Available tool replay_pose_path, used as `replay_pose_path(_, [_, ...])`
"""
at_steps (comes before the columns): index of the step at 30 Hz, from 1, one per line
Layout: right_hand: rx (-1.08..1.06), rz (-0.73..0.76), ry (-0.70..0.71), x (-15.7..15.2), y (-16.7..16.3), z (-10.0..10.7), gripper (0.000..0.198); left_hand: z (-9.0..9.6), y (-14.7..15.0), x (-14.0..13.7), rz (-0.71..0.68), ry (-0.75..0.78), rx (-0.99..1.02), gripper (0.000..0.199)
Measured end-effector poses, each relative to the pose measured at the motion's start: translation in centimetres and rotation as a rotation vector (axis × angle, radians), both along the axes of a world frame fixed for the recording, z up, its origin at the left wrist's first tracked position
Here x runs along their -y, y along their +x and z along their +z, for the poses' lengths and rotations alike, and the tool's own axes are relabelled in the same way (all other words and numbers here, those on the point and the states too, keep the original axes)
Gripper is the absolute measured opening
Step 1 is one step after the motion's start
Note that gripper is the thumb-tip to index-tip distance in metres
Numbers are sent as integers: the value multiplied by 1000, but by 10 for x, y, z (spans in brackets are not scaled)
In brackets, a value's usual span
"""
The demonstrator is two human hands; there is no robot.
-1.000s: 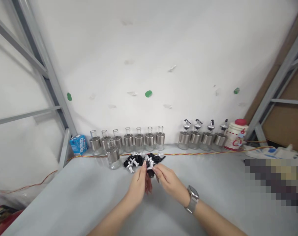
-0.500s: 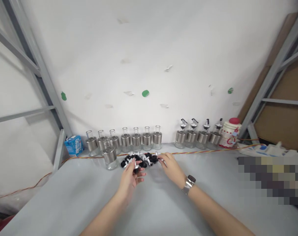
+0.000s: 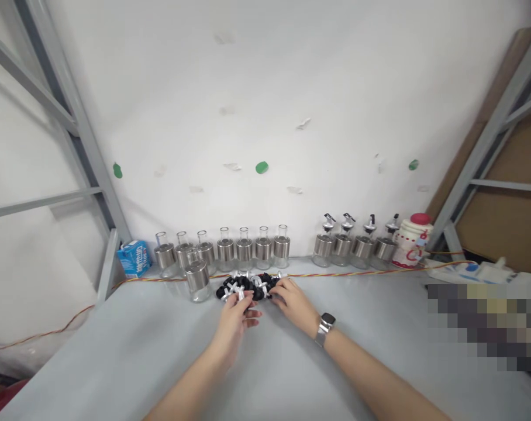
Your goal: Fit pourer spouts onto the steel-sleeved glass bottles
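A pile of black and silver pourer spouts (image 3: 257,286) lies on the grey table between my hands. My left hand (image 3: 233,318) is at the pile's front left, thumb and index closed around a pourer spout (image 3: 241,294), the other fingers loosely curled. My right hand (image 3: 294,303) reaches into the right edge of the pile with its fingertips drawn together; what they pinch is hidden. Left of the pile, a glass bottle with a steel sleeve (image 3: 197,276) stands uncapped, in front of a row of similar open bottles (image 3: 244,248).
Several bottles fitted with spouts (image 3: 343,242) stand at the back right, beside a white jar with a red lid (image 3: 412,241). A blue carton (image 3: 134,259) is at the back left. A twisted red-yellow wire (image 3: 335,273) runs along the back; a power strip (image 3: 480,272) lies right.
My right hand has moved slightly left and down, closer to the pile and to my left hand. My left hand stays almost in place, its spout turned a little.
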State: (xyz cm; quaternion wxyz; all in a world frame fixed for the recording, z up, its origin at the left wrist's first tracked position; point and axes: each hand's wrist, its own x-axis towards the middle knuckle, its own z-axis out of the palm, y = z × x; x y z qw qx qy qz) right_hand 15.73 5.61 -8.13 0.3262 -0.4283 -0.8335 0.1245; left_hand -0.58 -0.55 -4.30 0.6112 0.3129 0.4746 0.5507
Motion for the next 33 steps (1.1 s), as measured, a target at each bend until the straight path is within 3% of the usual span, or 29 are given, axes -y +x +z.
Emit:
replay_pose_path(11, [-136,-9,-117,4,-2,0,11,-6,3,-2,-14,-9,-52,28])
replay_pose_path(18, [-332,-50,-272,0,-1,-4,4,-6,5,0,-20,0,-81,29])
replay_pose_path(25, [-634,-89,-476,-10,5,-1,16,-12,7,-4,-89,-5,-106,31])
replay_pose_path(33, [-823,-44,-567,-5,4,6,25,-18,11,-7,-163,-39,-133,37])
